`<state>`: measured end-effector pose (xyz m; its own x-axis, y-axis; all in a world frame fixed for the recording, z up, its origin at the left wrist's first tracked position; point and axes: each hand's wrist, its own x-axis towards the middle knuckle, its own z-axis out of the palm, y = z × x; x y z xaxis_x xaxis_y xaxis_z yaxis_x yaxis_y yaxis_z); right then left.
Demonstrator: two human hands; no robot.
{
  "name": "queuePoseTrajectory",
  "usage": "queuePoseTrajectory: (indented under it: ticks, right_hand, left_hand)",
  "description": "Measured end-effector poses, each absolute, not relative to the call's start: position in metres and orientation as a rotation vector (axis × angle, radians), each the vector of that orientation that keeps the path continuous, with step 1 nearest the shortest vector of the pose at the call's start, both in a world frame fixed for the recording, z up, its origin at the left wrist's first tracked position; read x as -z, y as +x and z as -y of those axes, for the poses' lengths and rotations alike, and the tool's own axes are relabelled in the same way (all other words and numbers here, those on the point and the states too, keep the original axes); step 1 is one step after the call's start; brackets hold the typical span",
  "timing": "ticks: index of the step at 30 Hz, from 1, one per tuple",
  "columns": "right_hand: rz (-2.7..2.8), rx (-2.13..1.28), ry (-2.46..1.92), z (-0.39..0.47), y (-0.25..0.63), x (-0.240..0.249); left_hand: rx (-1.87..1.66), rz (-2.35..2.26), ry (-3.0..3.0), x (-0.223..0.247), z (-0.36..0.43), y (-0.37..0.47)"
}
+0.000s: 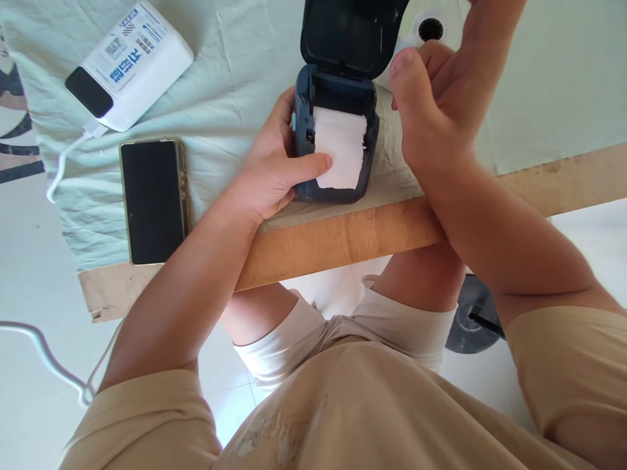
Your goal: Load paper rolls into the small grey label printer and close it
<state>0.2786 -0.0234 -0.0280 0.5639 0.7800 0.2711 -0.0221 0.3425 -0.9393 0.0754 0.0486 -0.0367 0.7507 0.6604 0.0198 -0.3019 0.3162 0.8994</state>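
Note:
A small dark blue label printer (369, 153) rests near the table's front edge, its black lid (350, 36) swung up. Inside it lies a white paper roll (343, 140) with a ragged end. My left hand (279, 156) grips the printer's left side, the thumb pressing on the paper. Just right of the lid is my right hand (435, 104), its fingers curled and the thumb raised. Its fingertips are partly hidden, so I cannot make out what they hold, if anything. Beyond it stands a white roll (409, 29) with a black core.
A black-screened phone (154, 202) lies left of my left arm. Farther back is a white power bank (132, 65) with a white cable (59, 170). Pale green cloth (553, 78) covers the table, whose wooden edge (337, 238) runs in front of my legs.

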Motion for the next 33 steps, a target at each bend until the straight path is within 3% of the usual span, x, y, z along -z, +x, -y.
queuePoseTrajectory:
  ticks: [5, 12, 21, 33]
  right_hand:
    - [1.269, 0.020, -0.950, 0.005, 0.285, 0.040]
    - [1.781, 0.166, -1.109, 0.019, 0.289, 0.033]
    - [1.739, -0.332, -1.155, 0.011, 0.293, 0.055]
    - [1.813, -0.498, -0.997, 0.010, 0.297, 0.049]
  left_hand:
    - [-0.682, -0.369, 1.030, 0.037, -0.046, 0.077]
    - [-0.689, -0.257, 1.078, 0.044, -0.050, 0.075]
    - [-0.638, -0.337, 1.056, 0.036, -0.049, 0.074]
    - [-0.594, -0.434, 1.080, 0.034, -0.052, 0.081]
